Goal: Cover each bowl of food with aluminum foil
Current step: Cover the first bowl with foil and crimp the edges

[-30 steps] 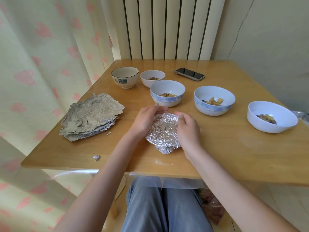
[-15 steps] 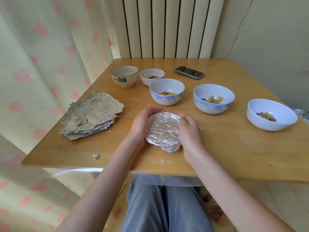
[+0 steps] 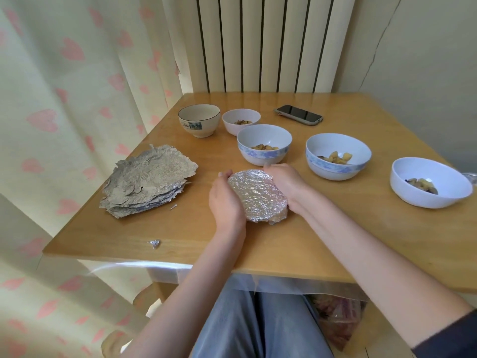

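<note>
Flanking the foil-covered bowl (image 3: 258,195), uncovered bowls (image 3: 264,144) and foil stack (image 3: 149,180).

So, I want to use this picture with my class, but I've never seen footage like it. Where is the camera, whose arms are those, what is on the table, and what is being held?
There is no machine: a person wears one wide-angle camera on the head, looking forward and down, so the arms are the wearer's own.

The left hand and right hand are curled round the sides of a foil-covered bowl near the front of the wooden table.

To its left lies a stack of foil sheets, with a small foil scrap near the table edge. Behind stand five uncovered bowls: a cream bowl whose contents I cannot see, a small white bowl, two blue-patterned bowls and a white bowl at the right, these four with food. A phone lies at the back.
</note>
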`<act>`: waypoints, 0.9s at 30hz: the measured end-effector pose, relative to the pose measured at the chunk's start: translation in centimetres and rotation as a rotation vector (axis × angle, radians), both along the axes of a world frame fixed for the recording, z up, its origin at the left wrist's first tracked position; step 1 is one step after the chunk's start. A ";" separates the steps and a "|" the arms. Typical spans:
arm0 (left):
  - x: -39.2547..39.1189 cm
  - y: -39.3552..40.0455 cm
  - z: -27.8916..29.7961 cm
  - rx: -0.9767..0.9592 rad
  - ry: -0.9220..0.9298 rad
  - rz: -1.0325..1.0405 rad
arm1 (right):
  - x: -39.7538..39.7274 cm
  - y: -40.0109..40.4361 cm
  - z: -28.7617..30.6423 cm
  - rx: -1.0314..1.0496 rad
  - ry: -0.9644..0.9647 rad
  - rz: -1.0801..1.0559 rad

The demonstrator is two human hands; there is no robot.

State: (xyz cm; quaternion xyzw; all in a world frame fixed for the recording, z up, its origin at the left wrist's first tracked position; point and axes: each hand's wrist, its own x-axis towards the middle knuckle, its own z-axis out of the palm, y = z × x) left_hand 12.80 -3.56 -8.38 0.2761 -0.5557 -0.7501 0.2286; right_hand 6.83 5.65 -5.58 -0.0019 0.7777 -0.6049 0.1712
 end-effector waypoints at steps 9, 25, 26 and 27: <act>0.3 -4.9 1.3 -0.405 0.080 -0.176 | 1.7 2.8 -1.2 -0.143 0.248 -0.309; -1.4 -2.7 1.4 -0.613 -0.055 -0.312 | 1.7 -0.5 -1.7 0.085 0.266 -0.199; -1.2 -2.3 1.4 -0.600 -0.058 -0.270 | 1.4 -0.3 -1.5 0.075 0.231 -0.152; -1.0 -2.1 1.2 -0.580 -0.059 -0.237 | 1.2 -0.1 -1.1 0.056 0.187 -0.095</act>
